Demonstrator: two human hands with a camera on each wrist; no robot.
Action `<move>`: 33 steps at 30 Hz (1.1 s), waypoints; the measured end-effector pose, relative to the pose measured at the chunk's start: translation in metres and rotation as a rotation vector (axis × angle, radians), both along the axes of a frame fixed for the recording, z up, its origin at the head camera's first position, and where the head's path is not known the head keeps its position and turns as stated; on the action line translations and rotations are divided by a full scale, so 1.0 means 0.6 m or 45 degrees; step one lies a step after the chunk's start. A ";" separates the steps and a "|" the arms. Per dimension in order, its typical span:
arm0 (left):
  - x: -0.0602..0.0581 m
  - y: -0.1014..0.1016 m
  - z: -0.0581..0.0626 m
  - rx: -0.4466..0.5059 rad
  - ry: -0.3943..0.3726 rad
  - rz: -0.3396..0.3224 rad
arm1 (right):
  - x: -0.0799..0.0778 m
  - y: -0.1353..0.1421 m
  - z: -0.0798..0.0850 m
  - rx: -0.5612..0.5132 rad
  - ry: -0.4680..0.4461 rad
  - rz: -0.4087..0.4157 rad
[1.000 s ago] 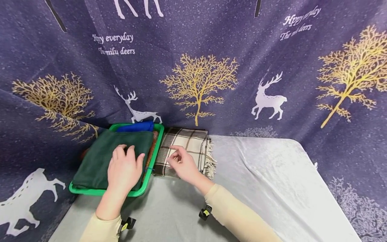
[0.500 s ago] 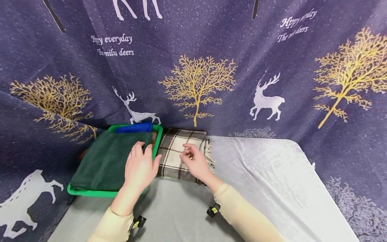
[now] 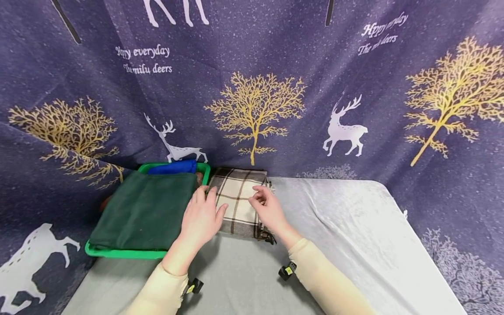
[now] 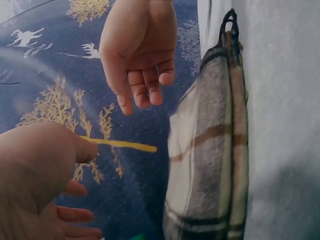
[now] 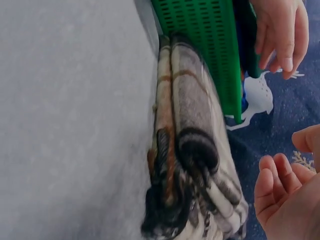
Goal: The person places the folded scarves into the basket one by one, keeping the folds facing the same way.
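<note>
A folded plaid fringed blanket or scarf (image 3: 238, 214), cream, grey and brown, lies on the table beside the green basket (image 3: 126, 253). My left hand (image 3: 201, 218) hovers over its left side near the basket, fingers spread and holding nothing. Above the fringed right end is my right hand (image 3: 271, 212), its fingers loosely bent around no object. Both wrist views show the hands apart from the cloth; its layered folded edge (image 4: 235, 140) faces the left wrist camera. Dark fringe (image 5: 165, 215) bunches at the near end in the right wrist view.
A dark green folded cloth (image 3: 149, 210) covers most of the basket and overhangs its left side. Behind it in the basket sits a blue cloth (image 3: 173, 167). A grey cloth (image 3: 334, 236) covers the table, and a printed curtain (image 3: 189, 96) hangs directly behind.
Both hands have moved right: the left from above the dark green cloth to the plaid cloth's left side, the right from the plaid cloth's middle to its fringed end. The cloths stay put.
</note>
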State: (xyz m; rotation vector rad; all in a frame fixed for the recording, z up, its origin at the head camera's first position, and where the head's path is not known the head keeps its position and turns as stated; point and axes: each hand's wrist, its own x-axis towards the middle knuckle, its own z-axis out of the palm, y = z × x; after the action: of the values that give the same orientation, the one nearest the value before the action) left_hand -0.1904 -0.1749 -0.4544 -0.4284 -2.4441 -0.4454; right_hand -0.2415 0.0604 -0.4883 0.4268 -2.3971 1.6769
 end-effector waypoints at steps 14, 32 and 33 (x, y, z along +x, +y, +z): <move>-0.005 0.050 -0.028 -0.006 -0.340 0.017 | -0.011 0.025 -0.018 0.034 -0.071 -0.168; -0.043 0.057 -0.063 0.016 -0.402 0.172 | -0.017 0.037 -0.044 0.212 -0.208 -0.258; -0.044 0.057 -0.066 0.018 -0.388 0.180 | -0.016 0.037 -0.045 0.220 -0.216 -0.259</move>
State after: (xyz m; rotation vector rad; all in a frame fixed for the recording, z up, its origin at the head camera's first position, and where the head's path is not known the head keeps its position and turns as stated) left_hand -0.2167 -0.1410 -0.4938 -0.1896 -2.7407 -0.4971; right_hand -0.2512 0.0825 -0.5155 0.0613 -2.6158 1.4796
